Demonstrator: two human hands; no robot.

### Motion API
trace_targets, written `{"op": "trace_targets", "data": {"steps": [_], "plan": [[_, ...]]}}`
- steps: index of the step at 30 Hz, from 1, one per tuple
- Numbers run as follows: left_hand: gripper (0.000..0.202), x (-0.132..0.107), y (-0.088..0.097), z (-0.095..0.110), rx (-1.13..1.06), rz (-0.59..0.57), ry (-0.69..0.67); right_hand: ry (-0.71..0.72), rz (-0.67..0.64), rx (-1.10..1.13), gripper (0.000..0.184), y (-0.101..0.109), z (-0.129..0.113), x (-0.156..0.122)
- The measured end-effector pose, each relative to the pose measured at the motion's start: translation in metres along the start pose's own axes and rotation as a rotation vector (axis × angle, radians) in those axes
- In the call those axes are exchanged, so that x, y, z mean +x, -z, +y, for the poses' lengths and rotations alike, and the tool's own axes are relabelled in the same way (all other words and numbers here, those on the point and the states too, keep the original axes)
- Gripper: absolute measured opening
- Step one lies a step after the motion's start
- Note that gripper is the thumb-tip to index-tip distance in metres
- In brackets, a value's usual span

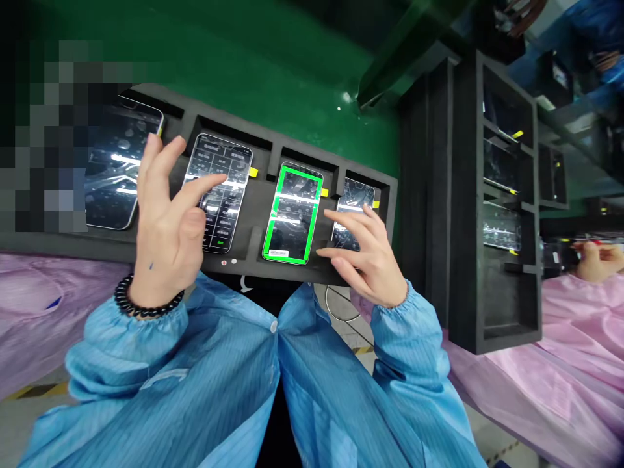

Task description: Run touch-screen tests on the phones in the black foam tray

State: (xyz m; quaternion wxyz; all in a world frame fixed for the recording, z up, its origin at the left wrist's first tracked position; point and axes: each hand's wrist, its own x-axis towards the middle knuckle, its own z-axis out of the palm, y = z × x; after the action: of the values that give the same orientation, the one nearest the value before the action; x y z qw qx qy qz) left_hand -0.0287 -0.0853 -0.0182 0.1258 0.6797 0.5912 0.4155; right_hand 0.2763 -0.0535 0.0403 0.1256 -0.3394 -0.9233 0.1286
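Note:
A black foam tray (253,257) holds several phones side by side. My left hand (168,224) hovers over the second phone (221,188), fingers spread, forefinger stretched toward its lit menu screen. My right hand (365,250) lies with fingers spread on the rightmost phone (358,198), beside a phone with a green-framed screen (292,214). The leftmost phone (119,166) shows a dark reflective screen. Neither hand holds anything. A black bead bracelet (146,302) circles my left wrist.
A tall black foam rack (468,214) with phones in its slots stands at the right. Green surface (273,71) lies behind the tray. Pink covers (560,364) lie at both sides. Another person's hand (599,260) is at the far right.

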Motion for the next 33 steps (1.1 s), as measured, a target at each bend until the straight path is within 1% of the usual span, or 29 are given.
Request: {"op": "trace_targets", "data": {"steps": [6, 8, 13, 17, 19, 23, 26, 29, 33], "plan": [[0.063, 0.0, -0.001, -0.002, 0.006, 0.007, 0.001, 0.054, -0.093, 0.001, 0.033, -0.016, -0.007, -0.007], [0.065, -0.001, -0.002, -0.003, 0.007, 0.009, 0.0, 0.071, -0.092, 0.025, 0.033, -0.016, -0.007, -0.006], [0.066, -0.001, -0.002, -0.004, 0.02, 0.007, -0.007, 0.029, -0.07, 0.063, 0.036, -0.015, -0.005, -0.002], [0.065, -0.001, -0.003, -0.003, 0.015, 0.005, -0.006, 0.057, -0.084, 0.063, 0.036, -0.016, -0.006, 0.001], [0.065, -0.001, -0.003, -0.003, 0.013, 0.007, 0.002, 0.024, -0.056, 0.035, 0.037, -0.014, -0.004, 0.0], [0.065, -0.002, -0.002, -0.003, 0.014, 0.01, -0.002, -0.094, 0.06, -0.045, 0.038, -0.009, 0.005, -0.001], [0.063, -0.002, -0.002, -0.003, 0.01, 0.008, 0.007, -0.177, 0.094, -0.09, 0.037, -0.007, 0.015, 0.003], [0.061, -0.002, -0.003, -0.003, 0.006, -0.004, 0.008, -0.233, 0.105, -0.13, 0.037, -0.009, 0.026, 0.015], [0.06, -0.001, -0.002, -0.003, -0.004, -0.002, -0.004, -0.254, 0.083, -0.197, 0.039, -0.014, 0.038, 0.038]]}}
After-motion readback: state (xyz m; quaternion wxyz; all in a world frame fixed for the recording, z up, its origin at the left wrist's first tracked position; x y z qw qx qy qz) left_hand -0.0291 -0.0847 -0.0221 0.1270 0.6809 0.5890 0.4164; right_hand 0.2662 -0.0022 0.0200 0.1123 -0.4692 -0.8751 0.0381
